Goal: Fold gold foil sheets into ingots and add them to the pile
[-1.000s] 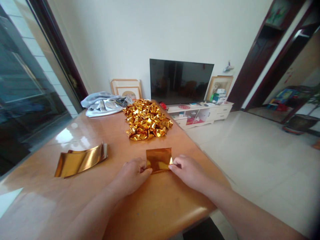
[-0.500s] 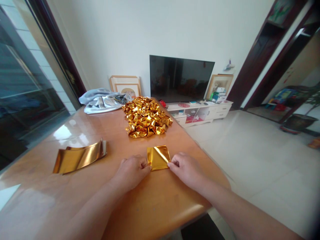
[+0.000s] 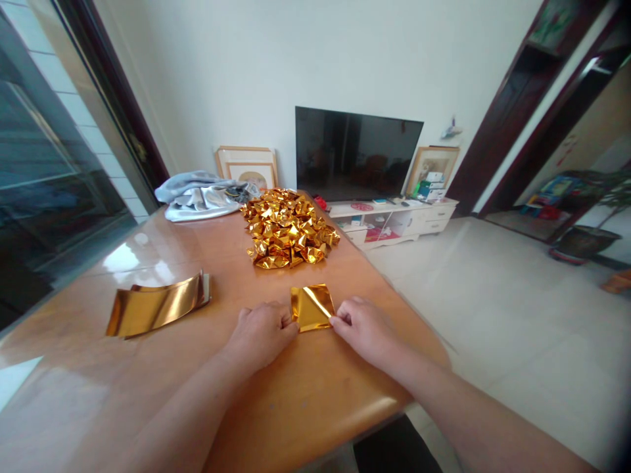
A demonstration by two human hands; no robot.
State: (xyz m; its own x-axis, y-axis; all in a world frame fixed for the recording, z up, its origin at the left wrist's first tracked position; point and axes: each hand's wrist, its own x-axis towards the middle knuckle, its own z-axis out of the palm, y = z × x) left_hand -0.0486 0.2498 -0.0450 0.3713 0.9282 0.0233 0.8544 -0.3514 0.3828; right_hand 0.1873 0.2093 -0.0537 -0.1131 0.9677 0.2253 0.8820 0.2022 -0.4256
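Still both hands (image 3: 315, 332) on gold foil (image 3: 311, 307)

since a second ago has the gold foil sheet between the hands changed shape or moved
Yes. The gold foil sheet was a wider rectangle; now it is narrower and folded over, and sits about where it did relative to the foil pile.

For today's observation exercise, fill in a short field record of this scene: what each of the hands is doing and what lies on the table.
left hand: pinches the left edge of the gold foil sheet
right hand: pinches its right corner
sheet: partly folded, on the wooden table
behind sheet: pile of folded gold foil pieces
left: stack of flat gold foil sheets
far corner: grey cloth
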